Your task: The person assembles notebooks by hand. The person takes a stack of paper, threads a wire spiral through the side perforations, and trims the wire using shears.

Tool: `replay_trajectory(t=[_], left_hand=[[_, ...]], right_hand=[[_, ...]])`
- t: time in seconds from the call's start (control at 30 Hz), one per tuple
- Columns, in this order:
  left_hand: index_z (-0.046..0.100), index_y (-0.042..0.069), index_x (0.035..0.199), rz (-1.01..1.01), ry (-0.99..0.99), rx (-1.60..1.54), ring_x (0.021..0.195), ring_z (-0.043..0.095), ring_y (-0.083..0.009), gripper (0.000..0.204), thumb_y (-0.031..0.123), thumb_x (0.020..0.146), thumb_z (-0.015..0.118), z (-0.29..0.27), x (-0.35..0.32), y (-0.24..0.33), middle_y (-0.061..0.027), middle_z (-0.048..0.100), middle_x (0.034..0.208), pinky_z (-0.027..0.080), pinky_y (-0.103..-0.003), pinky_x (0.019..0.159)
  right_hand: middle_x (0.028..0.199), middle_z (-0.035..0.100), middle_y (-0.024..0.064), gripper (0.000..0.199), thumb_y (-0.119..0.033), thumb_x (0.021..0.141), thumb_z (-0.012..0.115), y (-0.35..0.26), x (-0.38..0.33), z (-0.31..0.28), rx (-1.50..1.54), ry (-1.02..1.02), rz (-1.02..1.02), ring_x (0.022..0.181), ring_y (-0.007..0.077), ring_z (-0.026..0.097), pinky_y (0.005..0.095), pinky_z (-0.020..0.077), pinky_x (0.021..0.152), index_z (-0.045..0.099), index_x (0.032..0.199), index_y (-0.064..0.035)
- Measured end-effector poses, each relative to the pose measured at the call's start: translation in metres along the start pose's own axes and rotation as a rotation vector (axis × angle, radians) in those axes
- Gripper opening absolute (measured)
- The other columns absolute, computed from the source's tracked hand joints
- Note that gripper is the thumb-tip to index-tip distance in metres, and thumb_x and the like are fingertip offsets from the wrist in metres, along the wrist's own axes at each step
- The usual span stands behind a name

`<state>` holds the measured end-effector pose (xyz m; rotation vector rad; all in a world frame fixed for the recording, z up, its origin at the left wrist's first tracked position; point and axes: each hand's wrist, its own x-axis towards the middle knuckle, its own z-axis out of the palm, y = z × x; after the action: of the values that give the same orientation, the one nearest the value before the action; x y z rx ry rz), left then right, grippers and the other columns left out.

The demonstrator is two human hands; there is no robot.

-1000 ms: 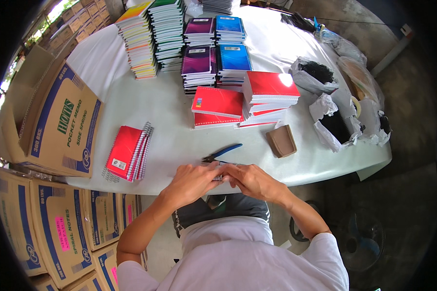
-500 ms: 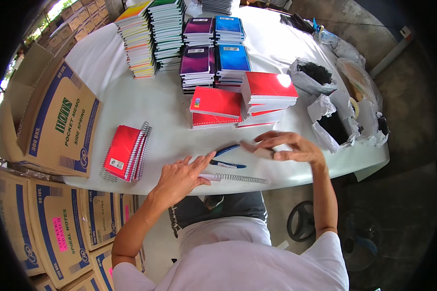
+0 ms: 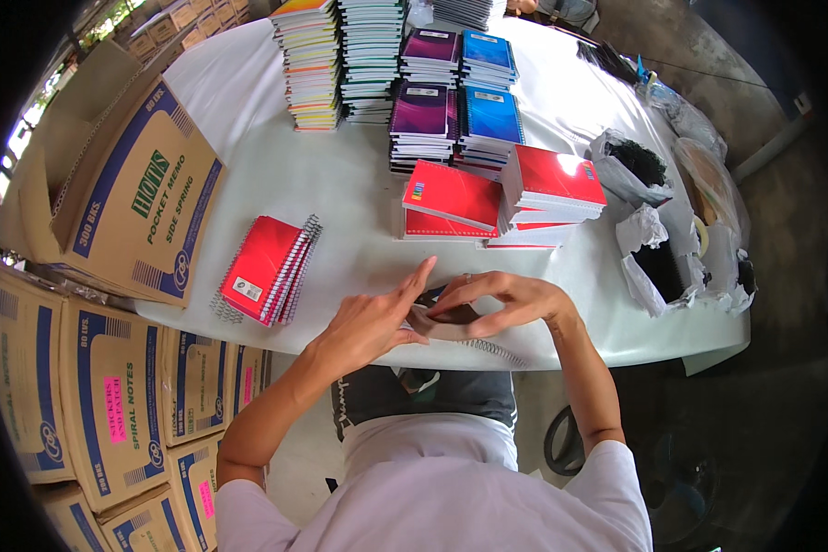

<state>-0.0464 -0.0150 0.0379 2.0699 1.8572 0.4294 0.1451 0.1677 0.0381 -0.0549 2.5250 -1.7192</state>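
Near the table's front edge, my two hands meet at a small notebook with a grey-brown outer face (image 3: 439,326). My left hand (image 3: 366,324) has its end between the thumb and the other fingers, the index finger stretched out. My right hand (image 3: 511,299) curls over the notebook from the other side, gripping its edge with thumb and fingers. A loose end of wire coil (image 3: 495,350) sticks out to the right beneath my right hand. Behind the notebook a blue-handled hand tool (image 3: 427,297) lies mostly hidden by my fingers.
Red spiral notebooks (image 3: 265,271) with coils lie at left, beside an open cardboard box (image 3: 147,198). Red notebook stacks (image 3: 453,195) stand ahead, with purple (image 3: 420,112) and blue ones (image 3: 490,114) behind. Bags of black coils (image 3: 658,262) sit at right. Closed cartons (image 3: 115,396) stand lower left.
My right hand has come left and down, bringing the grey-brown piece against my left hand. The hand tool is now mostly covered. The whole view has shifted slightly.
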Motion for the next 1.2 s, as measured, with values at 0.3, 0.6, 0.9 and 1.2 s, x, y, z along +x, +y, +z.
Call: replay_trajectory(t=[0.3, 0.6, 0.9, 1.2], left_hand=[[0.011, 0.023, 0.157, -0.135, -0.021, 0.122, 0.085, 0.069, -0.0376, 0.108, 0.055, 0.075, 0.074, -0.010, 0.001, -0.004, -0.0139, 0.069, 0.102, 0.053, -0.046, 0.065], [0.016, 0.028, 0.156, -0.133, 0.126, -0.014, 0.088, 0.068, -0.0372, 0.109, 0.053, 0.070, 0.078, -0.001, -0.002, -0.017, -0.0134, 0.068, 0.114, 0.055, -0.045, 0.069], [0.013, 0.025, 0.157, -0.225, 0.242, -0.515, 0.118, 0.060, -0.0379, 0.122, 0.016, 0.062, 0.090, 0.009, -0.011, -0.028, -0.0192, 0.048, 0.145, 0.055, -0.043, 0.093], [0.010, 0.021, 0.157, -0.240, 0.317, -0.754, 0.126, 0.055, -0.0356, 0.124, 0.014, 0.063, 0.090, 0.019, -0.011, -0.033, -0.0228, 0.039, 0.150, 0.052, -0.041, 0.100]], right_hand=[[0.121, 0.064, 0.0147, 0.061, -0.042, 0.085, 0.069, 0.000, 0.017, -0.001, 0.017, 0.014, 0.125, 0.109, 0.0258, 0.058, 0.0342, 0.0442, 0.090, 0.062, 0.130, -0.0019], [0.119, 0.067, 0.0153, 0.064, -0.052, 0.085, 0.068, -0.006, 0.020, -0.007, 0.299, 0.030, -0.036, 0.113, 0.0266, 0.062, 0.0364, 0.0465, 0.095, 0.064, 0.127, -0.0031], [0.123, 0.064, 0.0145, 0.067, -0.053, 0.086, 0.066, -0.015, 0.039, -0.004, 0.157, 0.006, 0.093, 0.110, 0.0262, 0.061, 0.0360, 0.0463, 0.094, 0.062, 0.129, -0.0023], [0.122, 0.064, 0.0147, 0.064, -0.048, 0.086, 0.066, -0.011, 0.043, -0.001, 0.128, 0.024, 0.091, 0.112, 0.0264, 0.060, 0.0372, 0.0456, 0.094, 0.061, 0.130, -0.0013]])
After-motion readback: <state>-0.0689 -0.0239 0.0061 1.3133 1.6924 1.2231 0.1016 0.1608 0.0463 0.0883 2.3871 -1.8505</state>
